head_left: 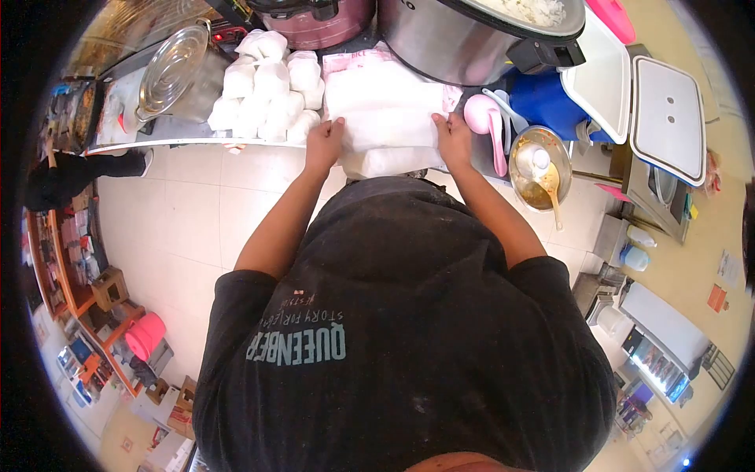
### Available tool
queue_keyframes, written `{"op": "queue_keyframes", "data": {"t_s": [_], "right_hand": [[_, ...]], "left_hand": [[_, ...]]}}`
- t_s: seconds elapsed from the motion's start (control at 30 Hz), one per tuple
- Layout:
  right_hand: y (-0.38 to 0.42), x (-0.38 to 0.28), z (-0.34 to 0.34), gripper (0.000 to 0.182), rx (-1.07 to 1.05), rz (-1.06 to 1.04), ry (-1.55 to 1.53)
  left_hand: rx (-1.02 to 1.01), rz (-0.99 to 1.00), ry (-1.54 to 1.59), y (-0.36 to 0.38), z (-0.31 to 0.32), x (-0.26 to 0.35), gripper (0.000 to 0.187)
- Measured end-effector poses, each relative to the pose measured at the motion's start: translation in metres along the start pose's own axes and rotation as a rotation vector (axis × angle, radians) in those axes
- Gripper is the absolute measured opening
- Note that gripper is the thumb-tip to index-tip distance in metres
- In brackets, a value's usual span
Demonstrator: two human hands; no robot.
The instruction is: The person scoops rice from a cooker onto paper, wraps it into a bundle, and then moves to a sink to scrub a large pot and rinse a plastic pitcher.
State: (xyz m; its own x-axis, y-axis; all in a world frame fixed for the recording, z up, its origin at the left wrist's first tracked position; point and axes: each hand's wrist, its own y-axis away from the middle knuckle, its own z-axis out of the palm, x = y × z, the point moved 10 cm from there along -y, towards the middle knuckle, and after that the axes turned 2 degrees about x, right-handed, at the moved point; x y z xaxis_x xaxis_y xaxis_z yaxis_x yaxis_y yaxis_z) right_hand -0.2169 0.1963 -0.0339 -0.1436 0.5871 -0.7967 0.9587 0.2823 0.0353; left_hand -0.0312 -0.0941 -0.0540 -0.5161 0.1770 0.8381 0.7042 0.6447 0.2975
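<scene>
My left hand (pixel 325 145) is closed on the left edge of a white sheet (pixel 385 130), which looks like thin paper or plastic. Its right edge is pinched in my right hand (pixel 452 141), thumb on top. The sheet lies over the counter's front edge, and its near part hangs toward my shirt. Pink print shows at the far side of the white material. Beside my left hand is a heap of wrapped white bundles (pixel 267 90). A pink ladle (pixel 495 130) lies to the right of my right hand.
Behind the sheet stands a large steel rice cooker (pixel 448 43) with white rice (pixel 527 9). At right are a steel bowl (pixel 519 173) with a spoon (pixel 550 185), and a blue cooler (pixel 543 102). A glass-lidded pot (pixel 177 75) stands left. Another person's leg (pixel 110 167) shows far left.
</scene>
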Motion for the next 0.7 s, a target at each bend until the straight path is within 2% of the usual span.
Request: {"op": "queue_keyframes", "data": {"t_s": [0.13,0.23,0.3,0.43,0.53,0.63,0.7], "right_hand": [[-0.003,0.018,0.003,0.057,-0.066,0.05,0.144],[0.001,0.019,0.004,0.057,-0.151,0.101,0.228],[0.003,0.012,0.001,0.057,-0.154,0.064,0.271],[0.004,0.003,-0.003,0.049,-0.183,0.019,0.352],[0.004,-0.005,-0.019,0.035,-0.092,0.041,0.167],[-0.001,-0.013,-0.03,0.027,-0.088,-0.138,0.15],[0.001,-0.027,-0.035,0.027,-0.075,-0.226,0.097]], "left_hand": [[-0.003,-0.195,0.276,0.0,0.012,-0.025,0.043],[-0.004,-0.256,0.201,0.003,0.014,-0.033,0.043],[0.007,-0.252,0.159,0.004,0.013,-0.031,0.04],[-0.014,-0.17,-0.05,-0.005,0.011,-0.026,0.034],[0.159,0.228,-0.37,0.002,-0.008,0.039,0.032],[0.111,0.668,-0.324,-0.015,0.003,0.1,0.04],[0.097,0.851,-0.566,-0.023,0.026,0.122,0.043]]}}
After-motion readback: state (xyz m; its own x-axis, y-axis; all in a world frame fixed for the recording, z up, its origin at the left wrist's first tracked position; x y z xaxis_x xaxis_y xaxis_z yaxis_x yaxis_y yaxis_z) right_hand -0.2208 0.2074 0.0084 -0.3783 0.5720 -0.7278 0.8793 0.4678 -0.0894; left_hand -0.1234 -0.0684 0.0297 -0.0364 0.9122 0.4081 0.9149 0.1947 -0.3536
